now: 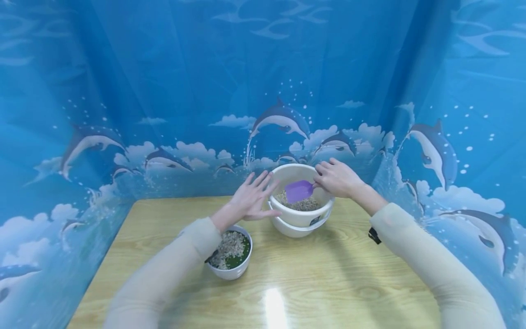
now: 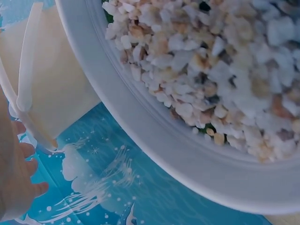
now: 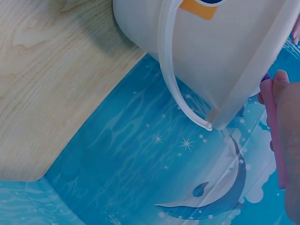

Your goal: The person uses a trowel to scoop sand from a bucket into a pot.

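My right hand (image 1: 338,177) grips the pink handle (image 3: 275,140) of a small toy shovel (image 1: 299,191). Its purple blade hangs over the white bucket (image 1: 289,220), in front of the loose gravel (image 1: 311,204) inside. At the bucket's left rim is my left hand (image 1: 252,197), fingers straight and spread, holding nothing. Below that wrist stands a white pot (image 1: 233,274). Pale, mixed-colour gravel (image 2: 187,61) covers much of its top, and a dark green surface (image 1: 237,261) shows along the near right part.
A white bucket handle (image 3: 168,70) hangs down the bucket's side. Everything stands on a wood-grain table (image 1: 312,283), whose back edge lies just behind the bucket. Blue dolphin-print curtains (image 1: 197,91) enclose the back and both sides.
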Action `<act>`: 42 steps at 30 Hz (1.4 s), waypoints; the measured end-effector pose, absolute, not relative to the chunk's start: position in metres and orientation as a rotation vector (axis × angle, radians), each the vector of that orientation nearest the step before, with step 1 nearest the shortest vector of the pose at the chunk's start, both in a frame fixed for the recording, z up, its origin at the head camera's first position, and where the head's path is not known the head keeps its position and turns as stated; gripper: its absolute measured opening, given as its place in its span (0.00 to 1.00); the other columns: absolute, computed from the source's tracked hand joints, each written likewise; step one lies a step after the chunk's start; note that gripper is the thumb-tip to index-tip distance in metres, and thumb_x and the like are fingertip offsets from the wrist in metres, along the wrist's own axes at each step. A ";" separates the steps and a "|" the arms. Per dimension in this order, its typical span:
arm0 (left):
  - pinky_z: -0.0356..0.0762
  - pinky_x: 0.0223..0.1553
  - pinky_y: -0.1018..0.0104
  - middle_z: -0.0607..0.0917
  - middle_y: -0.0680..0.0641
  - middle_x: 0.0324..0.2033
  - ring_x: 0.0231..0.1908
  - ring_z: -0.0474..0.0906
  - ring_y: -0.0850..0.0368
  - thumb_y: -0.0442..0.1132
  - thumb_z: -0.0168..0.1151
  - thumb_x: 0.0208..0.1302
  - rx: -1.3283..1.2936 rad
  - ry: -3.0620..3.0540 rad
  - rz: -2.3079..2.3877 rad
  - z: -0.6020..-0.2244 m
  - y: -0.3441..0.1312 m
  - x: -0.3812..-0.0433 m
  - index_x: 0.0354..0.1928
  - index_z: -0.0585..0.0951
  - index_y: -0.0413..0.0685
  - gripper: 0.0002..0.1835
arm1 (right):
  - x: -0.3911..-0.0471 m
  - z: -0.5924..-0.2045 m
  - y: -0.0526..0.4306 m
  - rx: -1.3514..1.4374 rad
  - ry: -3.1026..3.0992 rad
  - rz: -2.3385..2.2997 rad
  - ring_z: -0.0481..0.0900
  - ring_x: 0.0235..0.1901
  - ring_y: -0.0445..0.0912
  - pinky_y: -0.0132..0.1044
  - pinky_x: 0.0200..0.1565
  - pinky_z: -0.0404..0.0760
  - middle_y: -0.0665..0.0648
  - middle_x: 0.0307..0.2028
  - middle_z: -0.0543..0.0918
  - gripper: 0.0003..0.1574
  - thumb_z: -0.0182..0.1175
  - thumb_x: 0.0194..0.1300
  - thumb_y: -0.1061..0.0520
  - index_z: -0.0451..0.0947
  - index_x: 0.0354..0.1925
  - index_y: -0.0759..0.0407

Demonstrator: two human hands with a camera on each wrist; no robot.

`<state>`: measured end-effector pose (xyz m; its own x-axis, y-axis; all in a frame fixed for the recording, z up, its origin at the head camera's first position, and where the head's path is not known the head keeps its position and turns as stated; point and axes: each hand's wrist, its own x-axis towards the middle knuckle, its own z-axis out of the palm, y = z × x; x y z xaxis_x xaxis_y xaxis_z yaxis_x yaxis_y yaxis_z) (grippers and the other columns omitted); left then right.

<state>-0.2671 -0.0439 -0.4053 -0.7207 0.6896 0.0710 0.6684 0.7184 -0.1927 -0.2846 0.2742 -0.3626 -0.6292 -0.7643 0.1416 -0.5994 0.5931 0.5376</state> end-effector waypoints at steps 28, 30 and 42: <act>0.49 0.86 0.42 0.48 0.40 0.86 0.86 0.47 0.42 0.80 0.33 0.73 -1.045 -2.853 0.241 -0.414 -0.032 -0.273 0.86 0.50 0.53 0.52 | -0.306 -0.378 0.268 1.142 -2.551 -0.727 0.76 0.39 0.50 0.44 0.43 0.73 0.55 0.38 0.82 0.16 0.64 0.75 0.41 0.88 0.42 0.50; 0.48 0.86 0.42 0.48 0.40 0.86 0.86 0.47 0.43 0.80 0.33 0.73 -1.043 -2.854 0.241 -0.413 -0.032 -0.272 0.86 0.51 0.53 0.52 | -0.308 -0.378 0.268 1.147 -2.547 -0.742 0.75 0.39 0.50 0.45 0.44 0.74 0.55 0.38 0.81 0.17 0.63 0.75 0.41 0.88 0.42 0.50; 0.46 0.87 0.43 0.48 0.41 0.86 0.86 0.44 0.44 0.80 0.34 0.73 -1.034 -2.873 0.232 -0.411 -0.031 -0.270 0.86 0.51 0.53 0.52 | -0.318 -0.378 0.266 1.157 -2.547 -0.828 0.77 0.42 0.50 0.46 0.48 0.77 0.55 0.39 0.82 0.18 0.62 0.75 0.40 0.88 0.42 0.50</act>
<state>-0.2699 -0.0313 -0.4114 -0.7690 0.6388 0.0230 0.6268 0.7607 -0.1688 -0.3178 0.2663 -0.3783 -0.6645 -0.7467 -0.0283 -0.6207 0.5305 0.5773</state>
